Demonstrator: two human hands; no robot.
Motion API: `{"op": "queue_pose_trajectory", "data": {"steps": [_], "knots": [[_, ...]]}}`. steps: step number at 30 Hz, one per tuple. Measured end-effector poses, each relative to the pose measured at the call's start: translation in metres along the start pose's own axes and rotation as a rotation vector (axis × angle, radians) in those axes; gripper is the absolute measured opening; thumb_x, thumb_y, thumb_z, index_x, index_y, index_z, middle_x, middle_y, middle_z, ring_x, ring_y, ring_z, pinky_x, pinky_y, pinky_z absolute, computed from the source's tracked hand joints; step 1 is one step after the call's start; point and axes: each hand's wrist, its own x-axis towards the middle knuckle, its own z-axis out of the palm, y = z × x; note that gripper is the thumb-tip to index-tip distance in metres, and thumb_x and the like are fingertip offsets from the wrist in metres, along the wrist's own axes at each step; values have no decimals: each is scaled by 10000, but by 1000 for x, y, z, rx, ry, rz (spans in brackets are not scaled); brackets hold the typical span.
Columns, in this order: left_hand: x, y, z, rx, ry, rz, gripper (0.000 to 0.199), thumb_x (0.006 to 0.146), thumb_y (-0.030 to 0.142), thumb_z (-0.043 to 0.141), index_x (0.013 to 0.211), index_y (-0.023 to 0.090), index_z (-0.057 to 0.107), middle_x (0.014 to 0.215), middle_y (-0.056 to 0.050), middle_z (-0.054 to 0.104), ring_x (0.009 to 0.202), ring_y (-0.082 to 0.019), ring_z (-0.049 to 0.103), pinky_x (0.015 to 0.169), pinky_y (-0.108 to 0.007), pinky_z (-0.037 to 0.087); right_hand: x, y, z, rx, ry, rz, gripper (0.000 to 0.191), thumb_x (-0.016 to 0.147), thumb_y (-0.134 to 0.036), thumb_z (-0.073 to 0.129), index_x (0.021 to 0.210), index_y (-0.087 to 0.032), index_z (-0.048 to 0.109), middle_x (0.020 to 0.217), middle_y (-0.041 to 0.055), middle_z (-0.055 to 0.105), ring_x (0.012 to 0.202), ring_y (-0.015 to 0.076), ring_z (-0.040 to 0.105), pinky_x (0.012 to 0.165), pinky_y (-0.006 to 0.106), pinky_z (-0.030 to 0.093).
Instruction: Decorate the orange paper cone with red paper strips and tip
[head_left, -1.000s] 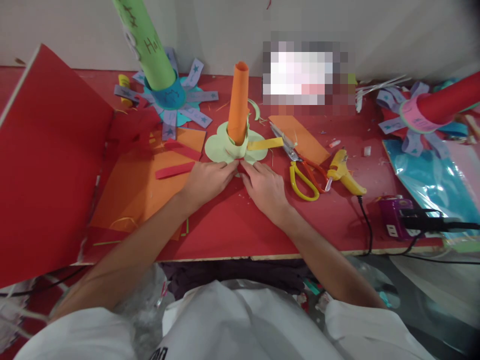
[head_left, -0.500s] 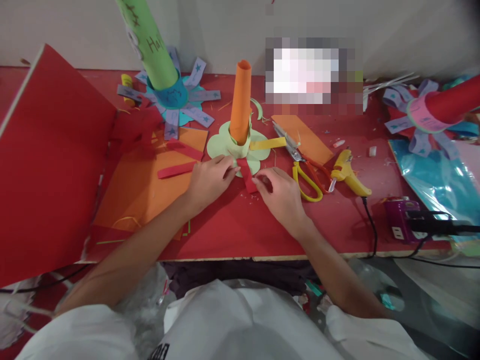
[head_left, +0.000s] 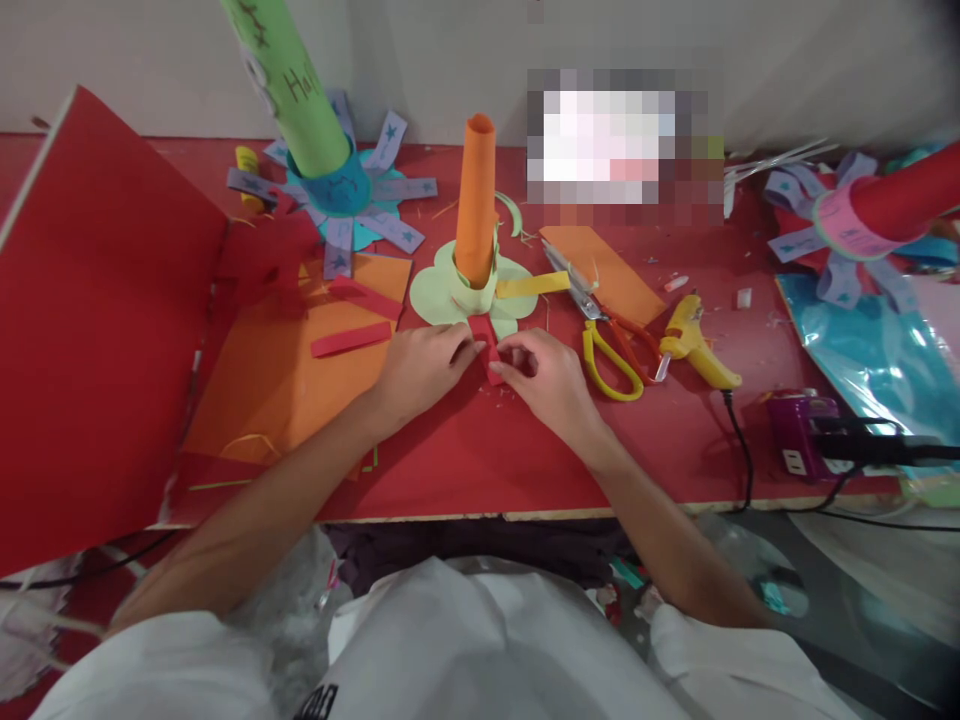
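Note:
A red paper strip (head_left: 481, 328) runs toward me from the pale green flower-shaped paper base (head_left: 433, 294). My left hand (head_left: 429, 366) pinches its left side, and my right hand (head_left: 546, 378) pinches its near end, fingertips close together. An orange paper tube (head_left: 475, 200) stands upright in a green collar on the base. To the right of the collar a yellow paper strip (head_left: 536, 285) sticks out. Two loose red strips, one of them a flat red strip (head_left: 351, 340), lie on orange paper (head_left: 281, 375) left of my hands.
Scissors (head_left: 613, 360) and a yellow glue gun (head_left: 699, 345) lie right of my hands, near a purple power adapter (head_left: 801, 430). A green tube craft (head_left: 300, 100) stands back left; a red tube craft (head_left: 855, 222) lies right. A red board (head_left: 105, 330) rises at left.
Both hands have come closer together on the red strip. My right fingertips have moved left onto its near end, and my left hand has shifted slightly toward me.

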Motion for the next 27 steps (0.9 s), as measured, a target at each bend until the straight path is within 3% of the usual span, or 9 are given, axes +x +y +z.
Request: {"op": "queue_pose_trajectory", "data": {"steps": [5,7,10,14,17,20,22,25,27], "knots": [[2,-5,1,-260,113,-108,225,1064,429,619,1080,207,658,734,21,667,658,-158,615,602,-271,332,0,3,0,-4,-13,-8,107,889,-190,702,842,-236,617,788,-13,607,725,172,557,682,313,400],[1,-7,0,-412,177,-75,275,1049,437,642,1194,203,634,711,51,620,635,-134,593,599,-243,381,0,5,-1,16,-14,-13,103,886,-195,683,837,-235,601,789,-10,614,720,173,561,675,311,404],[-4,-7,0,-512,248,140,345,1061,466,644,1277,198,644,711,60,630,583,-102,563,593,-214,433,-2,6,0,45,-31,-31,52,890,-192,651,877,-232,620,837,9,660,742,184,594,694,314,441],[-12,-1,3,-337,338,467,194,1109,354,591,1079,200,706,788,-2,745,629,-99,652,628,-225,464,-6,-1,-7,22,-63,-94,110,909,-153,606,955,-230,669,955,47,723,872,224,663,792,342,499],[-14,4,4,-198,412,638,138,1096,243,593,1014,203,697,787,-9,754,650,-110,689,595,-240,434,-13,4,-36,-68,-23,-129,247,972,-170,565,1166,-237,703,1028,73,730,955,252,677,851,371,521],[-15,6,2,-156,485,722,100,1079,217,610,1007,197,677,708,16,697,561,-103,633,549,-251,398,-23,32,-88,-363,254,-14,267,1027,-294,558,1235,-231,712,1057,117,721,980,295,657,855,423,509],[-15,6,1,-162,511,725,97,1081,218,606,1001,200,659,692,24,678,546,-102,614,555,-248,412,-30,59,-123,-618,420,103,242,1012,-354,592,1117,-210,755,1056,162,725,1019,342,636,863,468,479],[-16,6,2,-175,537,715,84,1079,219,608,1004,200,641,694,22,675,555,-105,616,573,-242,438,-42,96,-160,-779,238,224,253,988,-402,649,1072,-194,765,997,184,733,913,337,637,766,456,430],[-16,5,3,-181,549,721,54,1068,213,617,1022,198,641,697,22,671,554,-107,617,569,-244,435,-49,111,-168,-785,124,206,290,990,-365,620,1190,-186,730,1001,192,720,896,347,639,713,442,401]]}}
